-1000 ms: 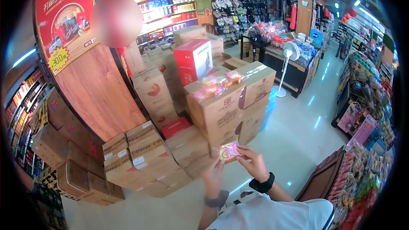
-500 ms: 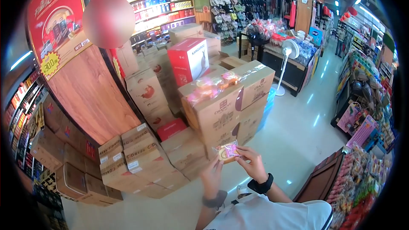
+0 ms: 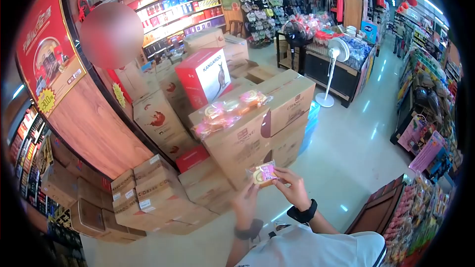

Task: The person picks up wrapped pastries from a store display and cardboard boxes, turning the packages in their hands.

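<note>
A small packaged bun in clear wrapping with a pink label is held up in front of my chest. My left hand pinches its lower left edge, and my right hand grips its right side between thumb and fingers. Both wrists wear dark bands. Just beyond, several similar wrapped buns lie in a row on top of a stack of large cardboard cartons.
A red and white Kangaroo box stands behind the buns. Smaller cartons are piled at left, beside a wood-panelled pillar. A white pedestal fan stands on the floor ahead. Packed snack shelves line the right.
My view has turned slightly, so the cartons and the pillar appear further left. Both hands still hold the packaged bun at nearly the same spot.
</note>
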{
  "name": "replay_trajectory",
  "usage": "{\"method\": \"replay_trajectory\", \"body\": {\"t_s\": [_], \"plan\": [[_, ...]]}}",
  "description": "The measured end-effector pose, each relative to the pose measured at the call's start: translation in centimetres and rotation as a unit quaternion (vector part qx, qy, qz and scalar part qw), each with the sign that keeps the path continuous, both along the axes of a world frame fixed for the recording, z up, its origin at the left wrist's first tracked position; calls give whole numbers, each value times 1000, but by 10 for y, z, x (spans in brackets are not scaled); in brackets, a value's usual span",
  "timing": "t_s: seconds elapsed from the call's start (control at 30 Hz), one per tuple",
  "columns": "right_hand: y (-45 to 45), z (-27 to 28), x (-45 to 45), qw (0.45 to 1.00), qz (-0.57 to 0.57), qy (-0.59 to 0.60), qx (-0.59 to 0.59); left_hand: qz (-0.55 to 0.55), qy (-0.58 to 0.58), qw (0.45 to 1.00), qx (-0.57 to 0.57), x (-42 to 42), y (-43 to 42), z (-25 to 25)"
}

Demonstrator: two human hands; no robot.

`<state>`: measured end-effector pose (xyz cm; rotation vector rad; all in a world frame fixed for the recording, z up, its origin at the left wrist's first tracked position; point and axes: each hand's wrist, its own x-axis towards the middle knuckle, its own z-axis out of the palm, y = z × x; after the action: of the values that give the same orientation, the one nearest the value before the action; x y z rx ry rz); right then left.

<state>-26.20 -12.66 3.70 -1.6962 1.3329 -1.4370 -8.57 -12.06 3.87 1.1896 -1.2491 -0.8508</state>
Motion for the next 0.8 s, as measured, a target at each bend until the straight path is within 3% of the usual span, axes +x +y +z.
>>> {"method": "replay_trajectory", "body": {"t_s": [0.3, 0.5, 0.8], "plan": [[-52, -6, -68, 998, 51, -27, 1, 58, -19, 998, -15, -69, -37, -9], [-69, -17, -92, 996, 74, -52, 11, 87, -115, 988, -45, -91, -50, -13], [-80, -19, -105, 997, 58, -48, 3, 67, -127, 989, -29, -102, -63, -9]]}}
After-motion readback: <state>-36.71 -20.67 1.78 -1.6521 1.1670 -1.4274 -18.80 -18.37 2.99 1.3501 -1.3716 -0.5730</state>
